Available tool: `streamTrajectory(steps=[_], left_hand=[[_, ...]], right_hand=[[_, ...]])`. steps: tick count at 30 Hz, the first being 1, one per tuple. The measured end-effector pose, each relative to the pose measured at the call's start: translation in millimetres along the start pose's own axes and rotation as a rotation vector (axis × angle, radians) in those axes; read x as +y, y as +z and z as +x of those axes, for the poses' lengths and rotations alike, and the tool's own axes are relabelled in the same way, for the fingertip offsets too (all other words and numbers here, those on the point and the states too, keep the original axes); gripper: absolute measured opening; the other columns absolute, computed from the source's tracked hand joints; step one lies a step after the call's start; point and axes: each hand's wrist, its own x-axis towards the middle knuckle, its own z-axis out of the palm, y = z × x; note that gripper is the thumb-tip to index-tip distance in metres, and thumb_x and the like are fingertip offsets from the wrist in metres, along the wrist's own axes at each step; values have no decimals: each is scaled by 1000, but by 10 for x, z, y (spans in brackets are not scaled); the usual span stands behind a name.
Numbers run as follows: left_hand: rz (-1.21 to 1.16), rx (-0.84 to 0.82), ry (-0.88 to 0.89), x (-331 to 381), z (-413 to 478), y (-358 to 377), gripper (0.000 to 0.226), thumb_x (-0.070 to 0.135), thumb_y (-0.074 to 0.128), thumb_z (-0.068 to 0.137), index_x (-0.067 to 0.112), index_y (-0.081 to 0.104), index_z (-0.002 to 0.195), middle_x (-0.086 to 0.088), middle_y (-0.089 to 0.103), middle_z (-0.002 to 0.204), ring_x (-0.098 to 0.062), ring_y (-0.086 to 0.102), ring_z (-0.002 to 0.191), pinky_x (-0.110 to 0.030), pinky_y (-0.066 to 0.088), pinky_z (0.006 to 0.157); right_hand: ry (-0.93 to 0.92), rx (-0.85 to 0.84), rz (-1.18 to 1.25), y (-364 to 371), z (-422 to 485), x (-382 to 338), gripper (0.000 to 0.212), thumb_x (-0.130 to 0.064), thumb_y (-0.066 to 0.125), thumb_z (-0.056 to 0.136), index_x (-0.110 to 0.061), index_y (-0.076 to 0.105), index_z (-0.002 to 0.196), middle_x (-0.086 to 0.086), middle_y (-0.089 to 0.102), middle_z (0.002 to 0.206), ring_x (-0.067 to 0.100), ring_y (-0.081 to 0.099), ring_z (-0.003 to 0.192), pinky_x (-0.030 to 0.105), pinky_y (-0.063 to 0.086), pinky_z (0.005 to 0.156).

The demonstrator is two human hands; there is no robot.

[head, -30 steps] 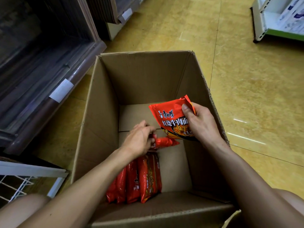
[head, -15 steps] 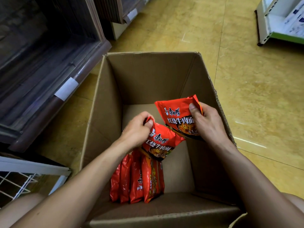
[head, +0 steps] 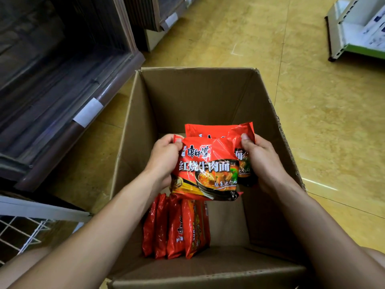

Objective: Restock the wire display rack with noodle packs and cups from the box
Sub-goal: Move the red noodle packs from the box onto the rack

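Glossy, crinkled plastic noodle packs (head: 205,170); matt brown cardboard box (head: 198,97); polished, shiny yellow floor (head: 325,113); white-coated wire rack (head: 23,232).

Box (head: 133,142), centre frame. Inside, lower left: row of packs (head: 175,228) on edge. Above them: front pack (head: 206,170) in left hand (head: 164,161), overlapping rear pack (head: 208,131) in right hand (head: 264,161). Wire rack (head: 23,232): lower-left corner.

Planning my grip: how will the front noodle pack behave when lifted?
The front noodle pack is probably light: the left hand holds it up by one side. Its glossy, creased film looks slippery, and the corners likely flop.
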Motion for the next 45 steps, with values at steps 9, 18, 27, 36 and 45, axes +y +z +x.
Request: streamTrajectory(steps=[9, 18, 27, 36, 45], left_hand=[[-132, -10, -99, 3, -11, -47, 20, 17, 44, 107, 18, 59, 94, -2, 73, 76, -12, 69, 62, -25, 54, 55], [-101, -23, -116, -11, -4, -54, 20, 25, 45, 107, 20, 60, 95, -4, 75, 83, -16, 72, 69, -29, 56, 60], [-181, 63, -140, -73, -42, -42, 16, 25, 50, 106, 17, 60, 97, -6, 73, 82, -14, 71, 60, -30, 56, 53], [21, -117, 0, 74, -108, -135, 16, 33, 65, 97, 18, 70, 100, -3, 79, 95, -16, 73, 83, -30, 55, 79], [41, -285, 22, 125, -230, -141, 35, 49, 66, 92, 33, 63, 123, 4, 77, 109, -19, 74, 101, -42, 56, 98]], right_hand=[[113, -83, 55, 93, -44, -18, 29, -34, 44, 107, -21, 70, 103, 7, 78, 98, 27, 74, 96, 52, 54, 98], [216, -199, 133, 139, -137, -16, 53, -58, 35, 102, -17, 67, 112, 1, 79, 84, 14, 76, 74, 27, 59, 60], [74, -321, 35, 193, -178, -43, 56, -54, 64, 88, -21, 54, 132, 2, 77, 108, 19, 76, 93, 40, 59, 89], [88, -186, 170, 108, -156, -44, 43, -53, 58, 95, -23, 58, 126, 3, 78, 104, 22, 76, 92, 45, 58, 90], [201, -161, 298, 84, -132, -89, 49, -53, 53, 97, -15, 56, 128, 9, 77, 107, 27, 76, 95, 43, 60, 85]])
